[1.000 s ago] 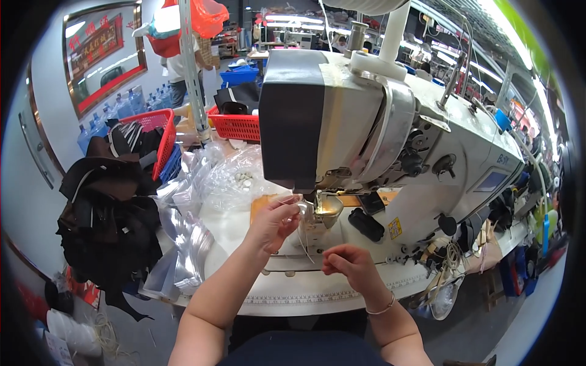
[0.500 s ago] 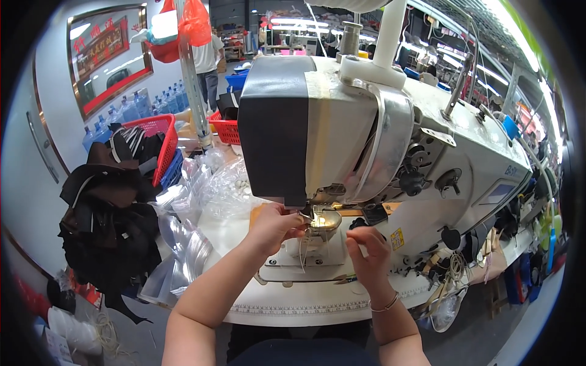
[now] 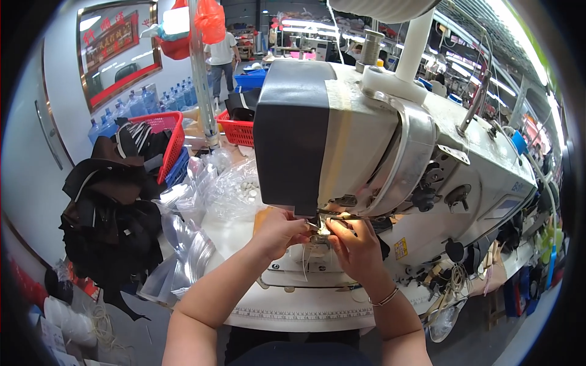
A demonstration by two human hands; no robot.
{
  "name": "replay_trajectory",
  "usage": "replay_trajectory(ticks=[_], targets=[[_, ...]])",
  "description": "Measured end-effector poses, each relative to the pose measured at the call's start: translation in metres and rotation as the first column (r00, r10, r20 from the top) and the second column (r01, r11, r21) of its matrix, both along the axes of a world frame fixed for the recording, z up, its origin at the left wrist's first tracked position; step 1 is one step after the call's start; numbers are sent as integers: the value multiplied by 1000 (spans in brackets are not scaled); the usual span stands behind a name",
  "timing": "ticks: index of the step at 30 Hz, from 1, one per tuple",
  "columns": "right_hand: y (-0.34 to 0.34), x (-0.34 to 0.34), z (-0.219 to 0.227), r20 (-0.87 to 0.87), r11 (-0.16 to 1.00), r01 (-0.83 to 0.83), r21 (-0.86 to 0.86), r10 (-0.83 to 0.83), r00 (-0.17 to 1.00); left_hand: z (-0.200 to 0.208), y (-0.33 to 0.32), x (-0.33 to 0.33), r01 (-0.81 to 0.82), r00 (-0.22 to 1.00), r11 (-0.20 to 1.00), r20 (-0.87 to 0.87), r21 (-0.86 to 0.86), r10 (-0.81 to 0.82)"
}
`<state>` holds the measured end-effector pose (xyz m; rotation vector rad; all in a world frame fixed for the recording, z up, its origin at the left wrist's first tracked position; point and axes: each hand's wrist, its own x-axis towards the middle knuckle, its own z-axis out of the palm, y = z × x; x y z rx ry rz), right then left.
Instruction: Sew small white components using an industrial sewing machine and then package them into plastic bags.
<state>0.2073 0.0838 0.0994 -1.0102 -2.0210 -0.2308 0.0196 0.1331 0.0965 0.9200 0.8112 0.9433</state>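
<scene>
A large white and dark grey sewing machine (image 3: 360,128) stands before me, its lamp lighting the needle area (image 3: 323,226). My left hand (image 3: 282,232) is at the left of that area, thumb and fingers pinched together; what lies between them is too small to tell. From the right, my right hand (image 3: 354,243) reaches in under the machine head, its fingers closed together beside the needle and presser foot. Whatever it pinches is hidden. A pale thread (image 3: 306,259) hangs down in front of the machine's post. A bracelet circles my right wrist.
Clear plastic bags (image 3: 189,244) lie left of the machine, beside a heap of black cut pieces (image 3: 110,213). Behind are a red basket (image 3: 174,143) and a second red basket (image 3: 237,129). Straps and cords (image 3: 455,274) crowd the right side. A person (image 3: 222,61) walks in the background.
My right hand has moved left and up, from beside the post to the needle area. My left hand stays by the needle. The view has shifted slightly.
</scene>
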Motion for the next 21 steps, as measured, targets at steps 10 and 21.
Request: replay_trajectory(ticks=[10,21], targets=[[1,-5,0,137,996,44,79,-55,989,-2,0,-5,0,1000,999,25,48,-1],[-22,24,4,106,981,91,169,-110,988,-15,10,4,-60,997,997,-44,40,61]])
